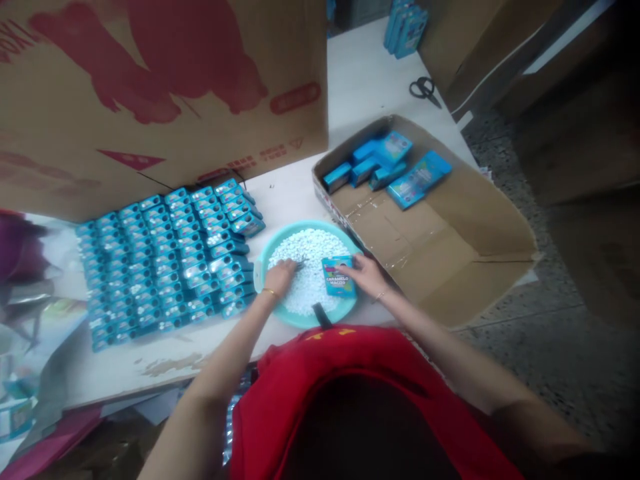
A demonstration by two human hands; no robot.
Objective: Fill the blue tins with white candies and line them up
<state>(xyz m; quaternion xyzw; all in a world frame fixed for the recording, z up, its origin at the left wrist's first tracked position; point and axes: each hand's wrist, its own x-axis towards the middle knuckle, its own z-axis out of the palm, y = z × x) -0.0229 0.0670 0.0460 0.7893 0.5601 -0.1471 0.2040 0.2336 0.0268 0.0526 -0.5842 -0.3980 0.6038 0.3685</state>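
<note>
A turquoise basin [306,227] full of small white pieces stands at the table's front edge. My right hand [367,275] holds a blue packet [340,283] with printed lettering over the basin's right side. On the left side of the basin, my left hand [283,277] reaches over the white pieces, its fingers pinched near a small dark item too blurred to make out. Rows of small blue boxes [165,267] stand packed together to the left of the basin.
An open cardboard tray [425,247] with several blue boxes [393,147] lies right of the basin. Black scissors [424,90] and upright blue packets [406,30] are at the back right. A large printed carton [200,87] stands behind the rows.
</note>
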